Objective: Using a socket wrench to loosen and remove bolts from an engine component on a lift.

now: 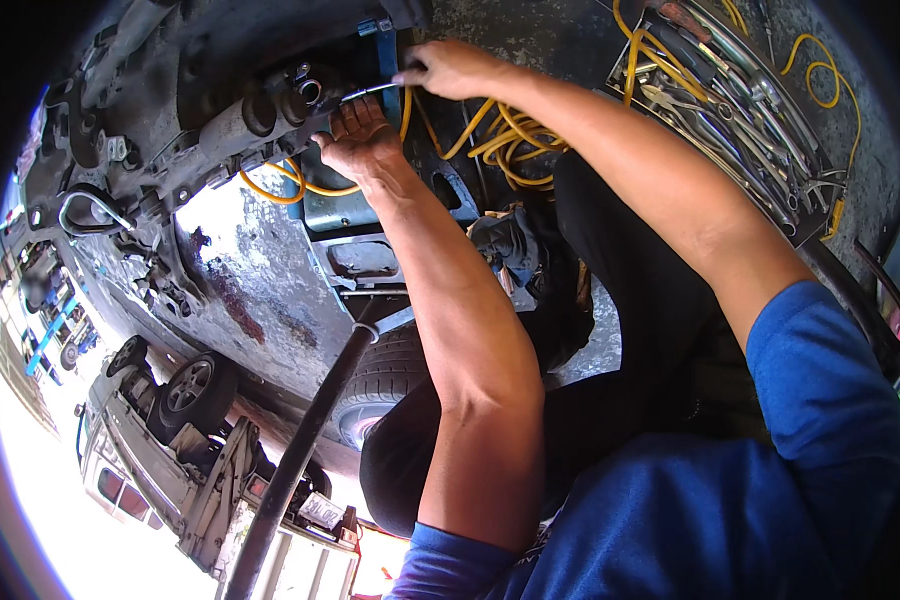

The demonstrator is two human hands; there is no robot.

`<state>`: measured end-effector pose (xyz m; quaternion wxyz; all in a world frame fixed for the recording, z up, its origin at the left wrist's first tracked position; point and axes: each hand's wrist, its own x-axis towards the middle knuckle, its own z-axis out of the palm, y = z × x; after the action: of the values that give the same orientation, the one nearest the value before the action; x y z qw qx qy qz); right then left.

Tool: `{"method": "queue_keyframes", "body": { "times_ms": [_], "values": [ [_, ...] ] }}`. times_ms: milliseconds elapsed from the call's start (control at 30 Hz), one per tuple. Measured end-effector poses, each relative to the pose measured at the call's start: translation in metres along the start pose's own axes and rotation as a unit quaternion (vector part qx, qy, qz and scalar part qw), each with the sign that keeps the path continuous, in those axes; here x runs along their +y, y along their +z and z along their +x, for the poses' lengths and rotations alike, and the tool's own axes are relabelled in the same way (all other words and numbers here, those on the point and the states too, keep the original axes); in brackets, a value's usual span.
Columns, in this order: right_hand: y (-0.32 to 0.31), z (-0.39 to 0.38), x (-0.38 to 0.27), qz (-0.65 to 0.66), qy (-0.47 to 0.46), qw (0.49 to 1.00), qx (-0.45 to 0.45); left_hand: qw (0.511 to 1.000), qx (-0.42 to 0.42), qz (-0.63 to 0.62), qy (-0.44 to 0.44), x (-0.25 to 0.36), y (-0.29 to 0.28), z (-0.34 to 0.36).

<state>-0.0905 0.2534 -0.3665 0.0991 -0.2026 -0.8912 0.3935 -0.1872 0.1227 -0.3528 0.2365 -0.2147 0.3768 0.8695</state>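
Floor [530, 35], grey and speckled, dark stains under the assembly. Dark metal assembly [210, 140] fills the upper left. Pale truck [155, 460] in the background, lower left. Tool tray [802, 236] at upper right, packed with wrenches and pliers. Long black bar [300, 450] slants up to a blue metal frame [340, 210], which sits below the left hand [365, 145]; tyre [385, 370] near the bar. Yellow hose [515, 150] loops on the floor between frame and tray. Left hand palm up by the assembly, fingers part-curled; can't tell if they grip anything. Right hand [452, 70] has its fingers closed round one end of a slim metal tool [370, 90]; tool's far end is at the assembly, just above the left fingertips.
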Motion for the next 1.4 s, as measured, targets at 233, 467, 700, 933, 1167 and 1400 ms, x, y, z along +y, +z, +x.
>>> {"method": "queue_keyframes", "body": {
  "times_ms": [233,467,700,933,1167,1400],
  "values": [
    [-0.015,-0.011,0.015,0.158,0.134,0.968,-0.144,1.000,-0.003,-0.018,0.012,0.010,-0.011,0.001],
    [-0.009,-0.014,0.012,0.176,0.129,0.974,-0.056,1.000,0.009,-0.006,0.013,0.007,-0.006,-0.002],
    [-0.003,-0.019,0.015,0.194,0.077,0.978,0.009,0.999,0.024,0.020,0.009,-0.003,0.003,-0.007],
    [-0.008,-0.025,0.004,0.211,0.117,0.970,-0.039,0.997,0.057,0.055,0.001,0.010,0.002,0.010],
    [-0.016,-0.036,0.031,0.262,0.128,0.957,-0.009,0.986,0.120,0.075,-0.092,0.007,0.016,0.020],
    [-0.018,-0.034,0.014,0.300,0.154,0.941,-0.020,0.994,0.064,0.067,-0.052,0.011,0.001,0.037]
  ]
}}
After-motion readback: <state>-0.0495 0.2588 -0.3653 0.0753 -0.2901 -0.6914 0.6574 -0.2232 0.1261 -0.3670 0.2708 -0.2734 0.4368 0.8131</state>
